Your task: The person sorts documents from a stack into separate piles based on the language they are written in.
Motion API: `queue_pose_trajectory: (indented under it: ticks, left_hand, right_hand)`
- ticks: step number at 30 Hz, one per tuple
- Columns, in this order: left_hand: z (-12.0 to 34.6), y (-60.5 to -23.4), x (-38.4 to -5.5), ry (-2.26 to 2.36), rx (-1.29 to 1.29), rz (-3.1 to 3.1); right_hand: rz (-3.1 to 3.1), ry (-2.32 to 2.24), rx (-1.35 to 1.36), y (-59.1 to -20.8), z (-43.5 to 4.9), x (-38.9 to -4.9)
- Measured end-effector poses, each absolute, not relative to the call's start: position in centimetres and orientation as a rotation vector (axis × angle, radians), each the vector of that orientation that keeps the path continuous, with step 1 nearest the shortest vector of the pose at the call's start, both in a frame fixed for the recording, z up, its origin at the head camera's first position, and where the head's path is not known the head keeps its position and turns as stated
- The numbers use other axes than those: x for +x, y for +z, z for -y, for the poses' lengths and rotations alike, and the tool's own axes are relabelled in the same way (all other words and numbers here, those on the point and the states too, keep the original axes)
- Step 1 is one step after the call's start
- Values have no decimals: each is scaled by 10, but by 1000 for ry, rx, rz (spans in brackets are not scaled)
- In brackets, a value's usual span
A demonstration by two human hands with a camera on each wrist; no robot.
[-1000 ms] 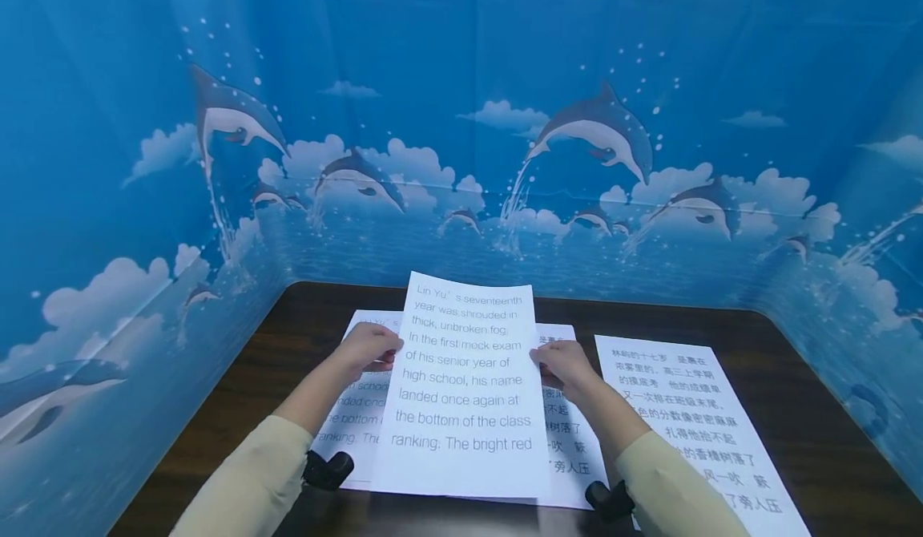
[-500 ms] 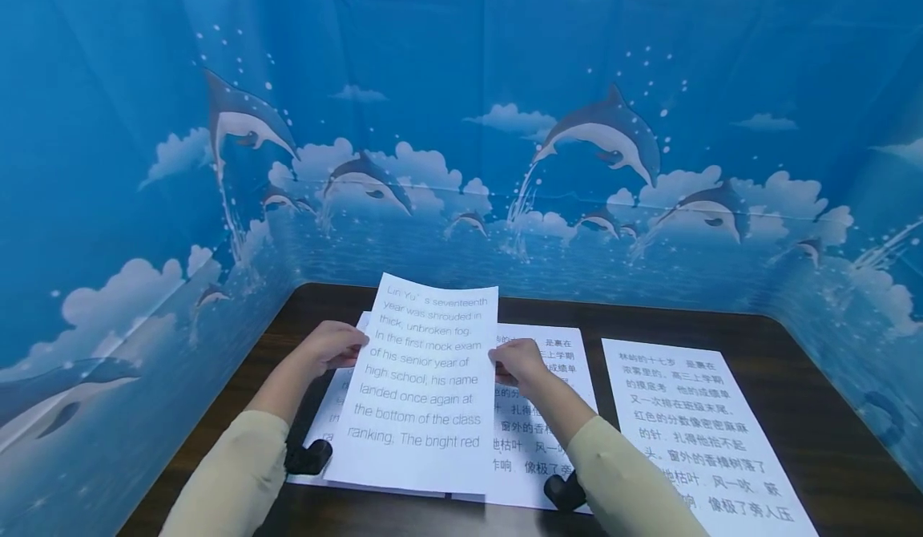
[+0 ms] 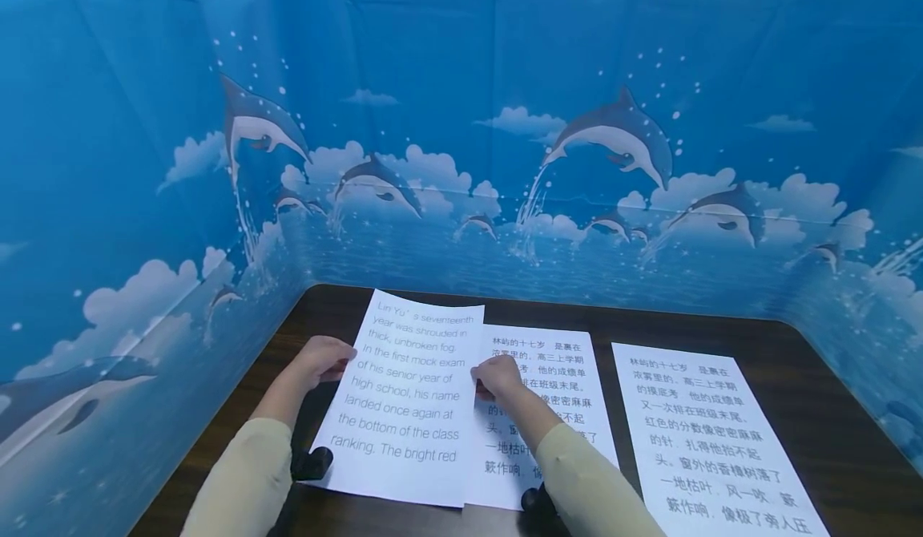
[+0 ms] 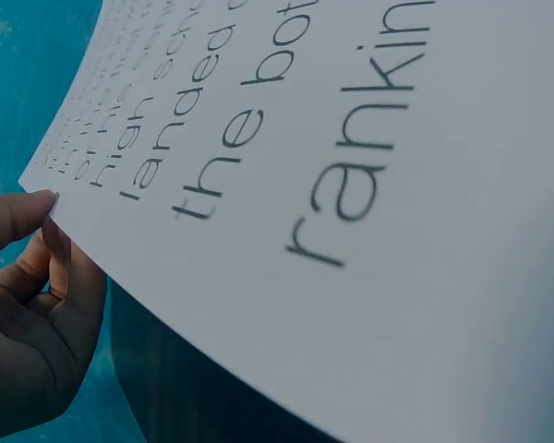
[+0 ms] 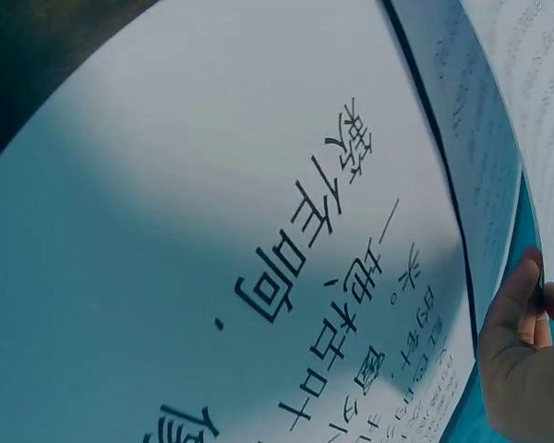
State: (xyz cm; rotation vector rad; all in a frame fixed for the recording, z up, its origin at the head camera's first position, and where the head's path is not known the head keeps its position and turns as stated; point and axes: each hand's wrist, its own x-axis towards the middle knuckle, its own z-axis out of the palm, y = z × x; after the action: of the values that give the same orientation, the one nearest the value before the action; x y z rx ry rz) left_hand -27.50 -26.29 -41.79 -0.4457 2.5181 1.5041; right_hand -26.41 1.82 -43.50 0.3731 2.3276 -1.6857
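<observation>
Both hands hold up a white paper sheet (image 3: 404, 385) printed with large English text, its top edge slightly bowed. My left hand (image 3: 320, 361) pinches its left edge; in the left wrist view that hand (image 4: 37, 318) has thumb and fingers at the paper's border. At the right edge, my right hand (image 3: 499, 377) pinches it between thumb and fingers, also seen in the right wrist view, where the hand (image 5: 524, 360) is at the far right. Below the right hand lies a sheet with Chinese text (image 3: 558, 341), partly covered by the hand and arm.
Another Chinese-text sheet (image 3: 710, 433) lies flat at the right of the dark wooden table (image 3: 786, 377). The right wrist view shows one more printed sheet (image 5: 457, 101) under the held one. A blue dolphin-print curtain (image 3: 447, 120) encloses the table's back and sides.
Both hands have carried the English sheet left and lowered it toward the table. It now covers the left sheet in the head view and uncovers more of the middle Chinese sheet.
</observation>
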Motion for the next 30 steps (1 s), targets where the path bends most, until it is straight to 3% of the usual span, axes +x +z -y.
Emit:
queue_pose_trajectory:
  ticks: [22, 30]
  left_hand:
    - [268, -438, -266, 1484, -570, -2618]
    - [280, -464, -284, 1436, -740, -2672]
  right_hand:
    - [-2180, -1762, 348, -448, -7, -266]
    - [-2152, -1721, 310, -450, -28, -266]
